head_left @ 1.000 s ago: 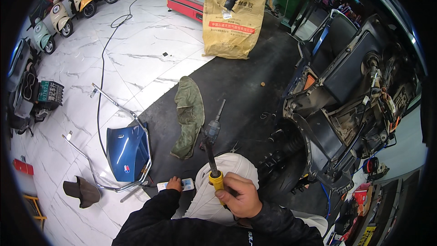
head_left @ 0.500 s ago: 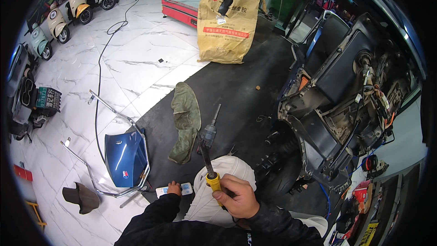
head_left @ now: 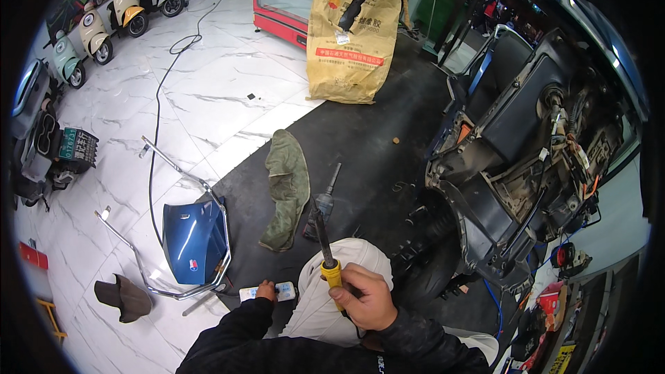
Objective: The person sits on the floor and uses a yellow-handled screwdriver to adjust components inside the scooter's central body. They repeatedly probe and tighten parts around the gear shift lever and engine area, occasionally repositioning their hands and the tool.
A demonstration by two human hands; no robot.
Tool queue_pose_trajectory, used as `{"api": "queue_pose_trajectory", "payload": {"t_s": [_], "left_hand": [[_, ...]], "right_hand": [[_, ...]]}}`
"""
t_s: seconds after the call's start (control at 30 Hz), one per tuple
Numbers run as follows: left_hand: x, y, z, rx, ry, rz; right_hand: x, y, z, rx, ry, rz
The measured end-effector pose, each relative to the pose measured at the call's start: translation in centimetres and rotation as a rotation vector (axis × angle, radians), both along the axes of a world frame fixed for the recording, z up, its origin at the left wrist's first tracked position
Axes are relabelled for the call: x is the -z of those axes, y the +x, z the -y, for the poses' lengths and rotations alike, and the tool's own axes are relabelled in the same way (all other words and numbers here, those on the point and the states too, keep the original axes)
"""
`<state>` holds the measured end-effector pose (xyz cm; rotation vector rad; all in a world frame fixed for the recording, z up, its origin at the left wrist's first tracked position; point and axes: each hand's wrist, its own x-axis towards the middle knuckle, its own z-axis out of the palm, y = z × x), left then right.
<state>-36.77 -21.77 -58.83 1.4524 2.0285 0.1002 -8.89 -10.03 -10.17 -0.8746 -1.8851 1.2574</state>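
My right hand (head_left: 364, 298) grips the yellow handle (head_left: 330, 277) of a tool with a long dark shaft (head_left: 323, 235), held upright over my light-trousered knee. My left hand (head_left: 265, 289) touches a white phone (head_left: 285, 292) lying left of that knee, its fingers apart and slightly bent. An air tool (head_left: 325, 201) with a long nozzle lies on the black mat beyond. A crumpled green cloth (head_left: 284, 187) lies beside it.
Blue panel (head_left: 192, 242), chrome frame (head_left: 125, 235) and dark plastic piece (head_left: 121, 298) at left. Partly dismantled scooter body (head_left: 512, 152) at right. Large paper sack (head_left: 353, 76), red fridge (head_left: 277, 7) ahead. Scooters (head_left: 97, 41) and long cable (head_left: 161, 83) on the tiles.
The view has tilted and shifted slightly, with small shifts in where things appear. My right hand keeps its grip on the tool, and my left hand stays at the phone.
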Motion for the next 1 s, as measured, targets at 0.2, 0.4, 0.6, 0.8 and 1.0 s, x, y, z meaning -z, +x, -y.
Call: {"api": "queue_pose_trajectory", "payload": {"t_s": [0.2, 0.4, 0.6, 0.8, 1.0], "left_hand": [[-2.6, -1.2, -1.5, 0.133, -0.030, -0.103], [-2.5, -0.7, 0.0, 0.062, 0.065, -0.196], [2.5, -1.0, 2.0, -0.853, -0.039, -0.025], [2.0, -3.4, 1.0, -1.835, -0.458, 1.461], [2.4, 0.8, -3.3, -1.996, -0.461, 1.685]], "right_hand": [[-0.2, 0.0, 0.4, 0.008, 0.013, -0.014], [-0.2, 0.4, -0.1, 0.021, 0.086, 0.016], [0.6, 1.0, 0.8, 0.082, -0.011, 0.011], [0.5, 1.1, 0.4, 0.095, -0.013, -0.021], [0.7, 0.9, 0.5, 0.086, -0.014, -0.031]]}}
